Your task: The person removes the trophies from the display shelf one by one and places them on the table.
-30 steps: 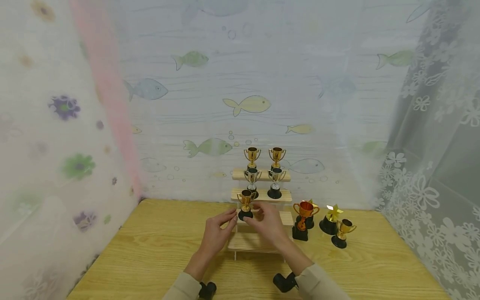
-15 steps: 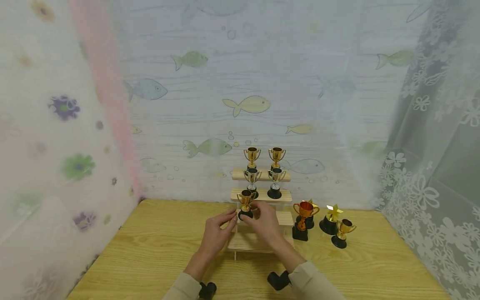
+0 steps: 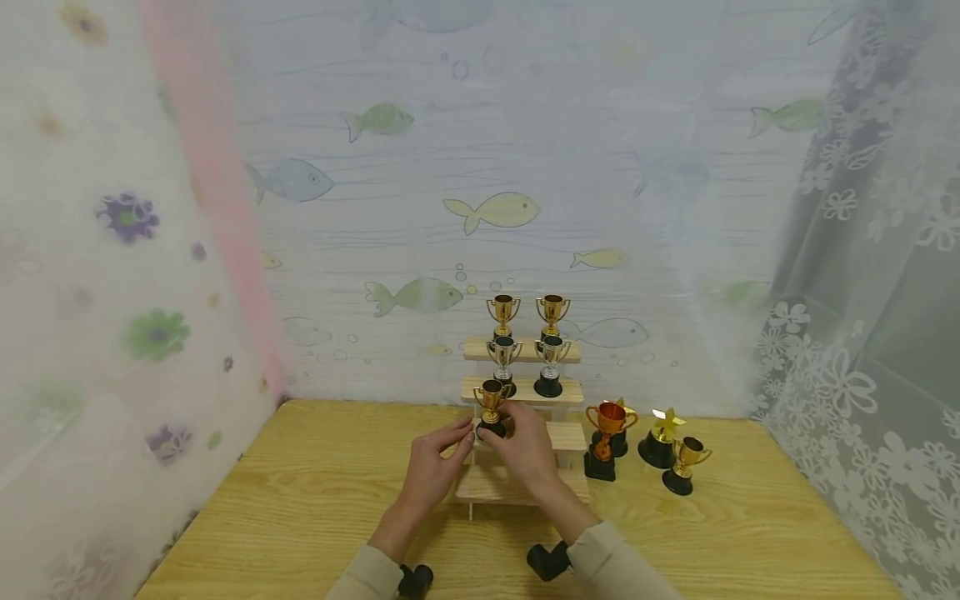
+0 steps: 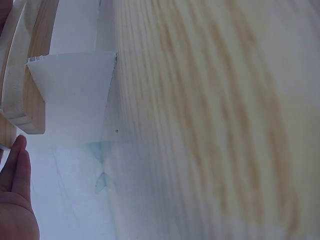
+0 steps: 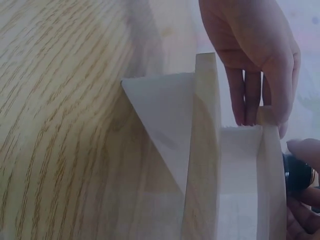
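Note:
A small bronze-gold trophy cup [image 3: 491, 402] with a black base stands upright at the left end of a wooden tiered display stand's [image 3: 568, 437] third tier from the top. My right hand [image 3: 527, 447] holds its base between thumb and fingers; in the right wrist view the black base [image 5: 298, 172] sits against the plank. My left hand [image 3: 433, 467] pinches the left end of that tier, thumb and fingers [image 5: 252, 95] on either side of the plank. Two silver cups [image 3: 551, 363] stand one tier higher, and two gold cups [image 3: 552, 312] on the top tier.
Right of the stand, on the wood-grain table [image 3: 315, 475], are a red-orange trophy [image 3: 606, 437], a gold star trophy [image 3: 662, 437], another star partly hidden, and a gold cup [image 3: 682, 467]. A fish-print curtain [image 3: 420, 217] hangs behind.
My right forearm has shifted slightly left, and the right fingers have drawn closer around the cup's base. The cup and my left hand stay almost where they were.

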### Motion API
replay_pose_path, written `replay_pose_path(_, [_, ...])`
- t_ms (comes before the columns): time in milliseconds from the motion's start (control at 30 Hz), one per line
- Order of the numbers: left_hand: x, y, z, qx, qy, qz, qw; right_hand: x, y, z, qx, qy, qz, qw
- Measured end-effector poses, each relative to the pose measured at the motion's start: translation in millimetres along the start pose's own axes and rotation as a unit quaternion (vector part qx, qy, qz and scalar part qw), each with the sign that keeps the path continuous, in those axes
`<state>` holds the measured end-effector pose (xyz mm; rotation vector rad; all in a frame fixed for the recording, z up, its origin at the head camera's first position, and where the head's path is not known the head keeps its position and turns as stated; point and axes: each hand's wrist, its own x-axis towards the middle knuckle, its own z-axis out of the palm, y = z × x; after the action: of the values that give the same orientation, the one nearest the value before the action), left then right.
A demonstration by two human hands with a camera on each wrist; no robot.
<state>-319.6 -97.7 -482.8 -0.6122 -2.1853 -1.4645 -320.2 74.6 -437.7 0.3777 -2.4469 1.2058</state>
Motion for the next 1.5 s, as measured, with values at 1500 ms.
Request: replay_pose_path(1500, [-0.7,-1.7,1.0,0.012,0.002,0.006,0.9999,-5.5,-3.9,-13.1,-0.03,-0.003,0.001,1.0])
